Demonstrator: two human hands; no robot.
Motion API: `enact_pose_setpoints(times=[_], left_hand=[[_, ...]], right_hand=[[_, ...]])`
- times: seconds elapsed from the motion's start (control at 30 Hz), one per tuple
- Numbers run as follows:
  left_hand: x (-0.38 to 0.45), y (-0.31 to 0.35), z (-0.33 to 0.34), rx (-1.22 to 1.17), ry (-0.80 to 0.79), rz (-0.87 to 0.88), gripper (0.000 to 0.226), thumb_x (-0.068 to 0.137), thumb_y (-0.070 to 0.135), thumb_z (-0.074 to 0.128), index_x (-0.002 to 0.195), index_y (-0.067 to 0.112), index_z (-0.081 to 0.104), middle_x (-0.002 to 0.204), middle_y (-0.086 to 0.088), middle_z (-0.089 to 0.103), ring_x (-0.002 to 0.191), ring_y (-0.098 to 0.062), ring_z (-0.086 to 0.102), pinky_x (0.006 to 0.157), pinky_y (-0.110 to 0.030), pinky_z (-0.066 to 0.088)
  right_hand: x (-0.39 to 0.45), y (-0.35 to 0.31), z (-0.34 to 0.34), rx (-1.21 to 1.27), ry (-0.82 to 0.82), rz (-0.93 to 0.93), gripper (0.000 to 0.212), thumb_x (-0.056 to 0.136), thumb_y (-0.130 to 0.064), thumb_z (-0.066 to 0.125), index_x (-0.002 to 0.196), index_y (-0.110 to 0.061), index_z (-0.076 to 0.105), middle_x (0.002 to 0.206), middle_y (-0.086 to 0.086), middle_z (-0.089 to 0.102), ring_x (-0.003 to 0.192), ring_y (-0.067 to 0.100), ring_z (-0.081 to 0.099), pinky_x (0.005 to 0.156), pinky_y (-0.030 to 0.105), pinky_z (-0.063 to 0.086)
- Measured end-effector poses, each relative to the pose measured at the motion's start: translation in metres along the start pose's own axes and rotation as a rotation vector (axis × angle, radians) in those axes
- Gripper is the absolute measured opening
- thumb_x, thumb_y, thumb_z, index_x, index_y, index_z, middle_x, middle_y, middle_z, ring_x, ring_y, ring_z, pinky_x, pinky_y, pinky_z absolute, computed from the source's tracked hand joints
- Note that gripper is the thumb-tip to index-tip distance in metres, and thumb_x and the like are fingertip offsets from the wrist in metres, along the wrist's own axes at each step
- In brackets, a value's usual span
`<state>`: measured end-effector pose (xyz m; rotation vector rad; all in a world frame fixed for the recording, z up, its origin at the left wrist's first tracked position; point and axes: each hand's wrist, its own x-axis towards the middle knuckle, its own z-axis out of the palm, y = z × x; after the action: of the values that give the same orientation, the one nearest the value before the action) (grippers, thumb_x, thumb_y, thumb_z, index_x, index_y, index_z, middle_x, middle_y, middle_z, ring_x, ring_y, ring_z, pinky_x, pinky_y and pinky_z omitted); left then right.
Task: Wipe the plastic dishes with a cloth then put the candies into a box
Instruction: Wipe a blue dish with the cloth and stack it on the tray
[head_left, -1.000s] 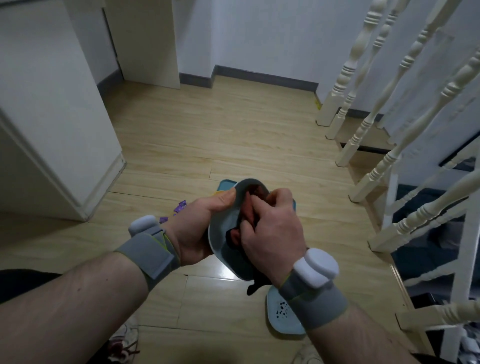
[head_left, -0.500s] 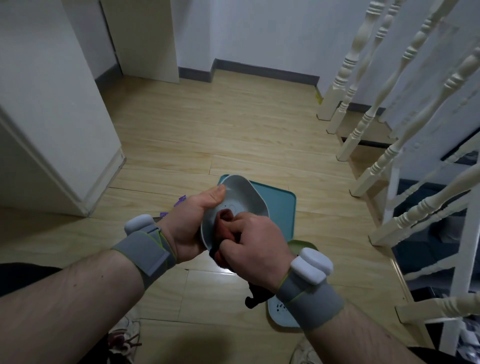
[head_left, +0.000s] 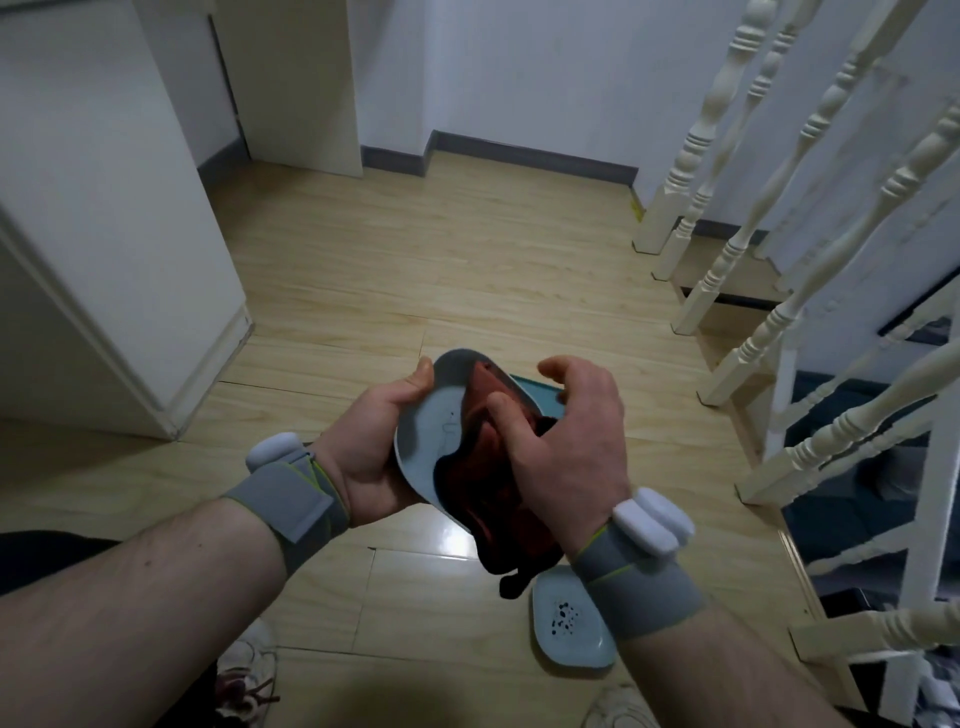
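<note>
Above the floor (head_left: 467, 249) | left hand (head_left: 374, 441) grips pale dish (head_left: 431, 421), fingers curled | right hand (head_left: 571, 447) presses dark red cloth (head_left: 493, 467) into it, thumb holding, other fingers loosely spread | no writing readable

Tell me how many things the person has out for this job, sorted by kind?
Plastic dishes: 2, the held dish gripped by the left hand, and the speckled dish on the floor.
Cloths: 1, the dark red cloth pressed to the held dish by the right hand.
Trays: 1, the teal tray, mostly hidden.
Total: 4.
</note>
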<state>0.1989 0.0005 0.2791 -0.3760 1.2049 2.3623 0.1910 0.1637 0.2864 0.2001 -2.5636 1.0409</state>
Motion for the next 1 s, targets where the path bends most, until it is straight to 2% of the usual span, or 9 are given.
enact_pose_setpoints(times=[0.1, 0.2, 0.27, 0.4, 0.53, 0.7, 0.77, 0.83, 1.0], left_hand=[[0.000, -0.001, 0.000, -0.001, 0.013, 0.019, 0.055, 0.084, 0.054, 0.046, 0.104, 0.012, 0.076, 0.113, -0.014, 0.069, 0.095, -0.029, 0.068, 0.091, -0.044, 0.050], [-0.001, -0.001, 0.002, -0.002, -0.002, 0.051, 0.053, 0.088, 0.050, 0.045, 0.109, 0.011, 0.073, 0.116, -0.015, 0.068, 0.099, -0.029, 0.067, 0.091, -0.043, 0.051], [-0.003, -0.002, 0.005, 0.008, -0.010, 0.054, 0.051, 0.087, 0.049, 0.046, 0.108, 0.011, 0.074, 0.118, -0.016, 0.068, 0.101, -0.029, 0.067, 0.091, -0.043, 0.052], [-0.004, -0.001, 0.009, 0.011, -0.006, 0.064, 0.050, 0.086, 0.047, 0.048, 0.102, 0.009, 0.076, 0.111, -0.015, 0.070, 0.097, -0.027, 0.069, 0.087, -0.040, 0.056], [-0.002, 0.002, 0.005, -0.033, 0.034, 0.040, 0.071, 0.086, 0.049, 0.053, 0.135, -0.002, 0.049, 0.123, -0.020, 0.052, 0.114, -0.033, 0.053, 0.109, -0.048, 0.039], [-0.003, 0.002, 0.004, -0.035, 0.044, 0.061, 0.059, 0.088, 0.049, 0.048, 0.122, 0.003, 0.062, 0.120, -0.023, 0.064, 0.106, -0.034, 0.066, 0.091, -0.044, 0.055], [-0.002, 0.005, 0.004, -0.025, 0.058, 0.107, 0.056, 0.090, 0.050, 0.044, 0.115, 0.005, 0.067, 0.114, -0.020, 0.069, 0.099, -0.031, 0.069, 0.084, -0.041, 0.058], [-0.001, 0.011, 0.003, -0.016, 0.050, 0.164, 0.057, 0.093, 0.051, 0.038, 0.101, 0.010, 0.076, 0.106, -0.016, 0.073, 0.092, -0.028, 0.072, 0.078, -0.039, 0.060], [0.000, 0.007, 0.003, -0.018, -0.015, 0.168, 0.056, 0.085, 0.055, 0.042, 0.093, 0.014, 0.079, 0.107, -0.013, 0.073, 0.093, -0.028, 0.071, 0.083, -0.042, 0.057]], right_hand=[[-0.007, -0.009, -0.001, 0.008, -0.176, -0.101, 0.037, 0.080, -0.054, 0.051, 0.093, -0.021, 0.063, 0.094, -0.003, 0.059, 0.092, 0.018, 0.051, 0.084, 0.033, 0.043], [-0.015, -0.009, 0.002, -0.231, -0.417, -0.215, 0.068, 0.066, -0.054, 0.053, 0.126, -0.020, 0.052, 0.122, 0.000, 0.054, 0.109, 0.023, 0.047, 0.095, 0.038, 0.043], [-0.017, -0.007, 0.005, -0.305, -0.441, -0.211, 0.079, 0.066, -0.046, 0.060, 0.138, -0.019, 0.039, 0.131, 0.004, 0.044, 0.115, 0.027, 0.043, 0.098, 0.041, 0.043], [-0.014, -0.003, 0.009, -0.146, -0.371, -0.211, 0.068, 0.067, -0.020, 0.063, 0.133, -0.011, 0.051, 0.121, 0.008, 0.052, 0.103, 0.030, 0.052, 0.092, 0.042, 0.048], [-0.023, -0.012, 0.012, 0.090, -0.474, -0.303, 0.051, 0.072, -0.013, 0.063, 0.123, -0.014, 0.064, 0.116, 0.002, 0.062, 0.101, 0.020, 0.059, 0.090, 0.031, 0.050], [-0.008, -0.020, -0.004, 0.196, -0.764, -0.042, 0.043, 0.067, -0.009, 0.068, 0.106, -0.029, 0.074, 0.094, -0.007, 0.070, 0.091, 0.011, 0.064, 0.087, 0.027, 0.052], [-0.001, -0.022, -0.016, 0.132, -0.725, 0.023, 0.039, 0.059, -0.021, 0.063, 0.096, -0.031, 0.075, 0.083, -0.009, 0.071, 0.083, 0.012, 0.065, 0.080, 0.028, 0.055], [0.007, -0.025, -0.025, 0.098, -0.537, 0.079, 0.040, 0.055, -0.029, 0.056, 0.090, -0.029, 0.074, 0.081, -0.007, 0.072, 0.082, 0.016, 0.066, 0.077, 0.031, 0.055], [0.015, -0.019, -0.022, -0.100, -0.306, 0.098, 0.031, 0.071, -0.021, 0.064, 0.101, -0.026, 0.071, 0.103, 0.001, 0.070, 0.099, 0.024, 0.063, 0.084, 0.025, 0.047]])
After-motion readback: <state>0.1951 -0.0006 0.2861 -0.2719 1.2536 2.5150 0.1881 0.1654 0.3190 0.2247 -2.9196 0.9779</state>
